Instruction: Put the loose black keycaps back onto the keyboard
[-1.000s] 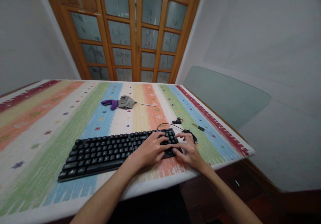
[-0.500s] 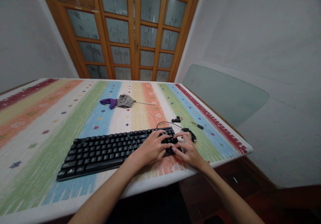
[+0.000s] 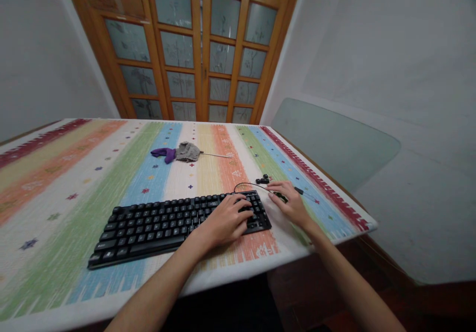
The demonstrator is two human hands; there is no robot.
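Note:
A black keyboard [image 3: 159, 228] lies slanted on the striped tablecloth, close to the near edge. My left hand [image 3: 228, 218] rests on its right part, fingers stretched over the keys and hiding some of them. My right hand [image 3: 290, 203] is off the keyboard, to its right, over a dark bundled cable [image 3: 279, 196]. Its thumb and fingers are apart, with part of the bundle showing between them. Just beyond its fingertips sit several small black pieces [image 3: 263, 179] that look like keycaps. A thin cable [image 3: 249, 183] arcs from the keyboard's back edge toward the bundle.
A screwdriver [image 3: 298, 190] with a dark handle lies beside my right hand, partly hidden. Farther back are a grey cloth [image 3: 188, 151], a purple cloth [image 3: 165, 154] and a thin metal rod [image 3: 217, 155]. The table's right edge [image 3: 334, 193] runs near the wall.
My right hand has moved from the keyboard's right-end keys rightward to the cable bundle. My left hand stays on the keyboard. The view has shifted slightly.

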